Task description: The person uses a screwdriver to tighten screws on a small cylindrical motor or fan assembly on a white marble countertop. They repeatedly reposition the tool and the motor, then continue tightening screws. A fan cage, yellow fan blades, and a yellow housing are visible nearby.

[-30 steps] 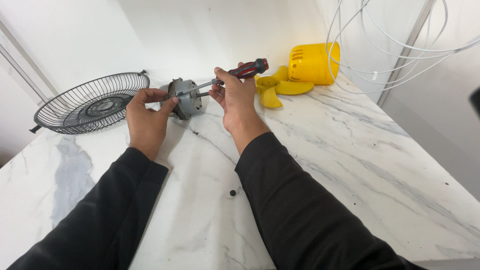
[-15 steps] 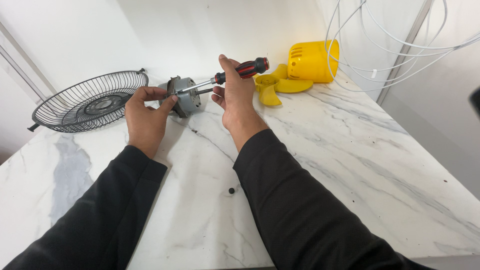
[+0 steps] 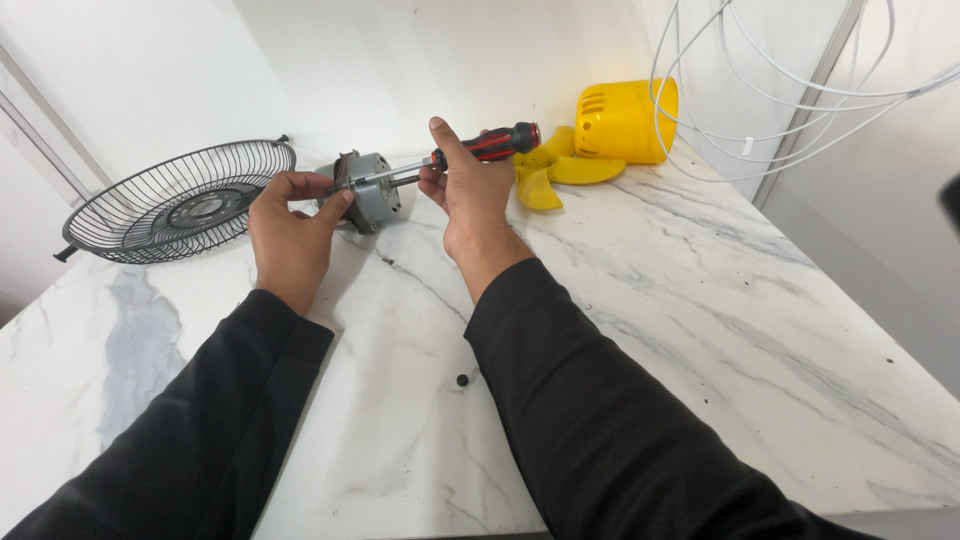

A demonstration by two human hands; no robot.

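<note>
Two hands at work over a white marble tabletop (image 3: 700,330), both in black sleeves. Left hand (image 3: 290,230) clenched around a grey fan motor (image 3: 368,190), thumb and fingers on its near edge; motor sits at the back of the tabletop, tilted, whether resting on the surface or lifted slightly I cannot tell. Right hand (image 3: 470,190) closed on a screwdriver (image 3: 470,150) with red-and-black handle, thumb raised along the handle; the shaft runs left and its tip meets the motor's upper face. Wire fan guard (image 3: 175,205) lies flat to the left of the motor, just beside the left hand. Yellow fan blade (image 3: 555,170) lies behind the right hand, with a yellow housing (image 3: 625,120) on its side past it. White cables (image 3: 780,90) loop down at the far right corner. Small black screw (image 3: 462,380) lies alone on the tabletop between the forearms.
</note>
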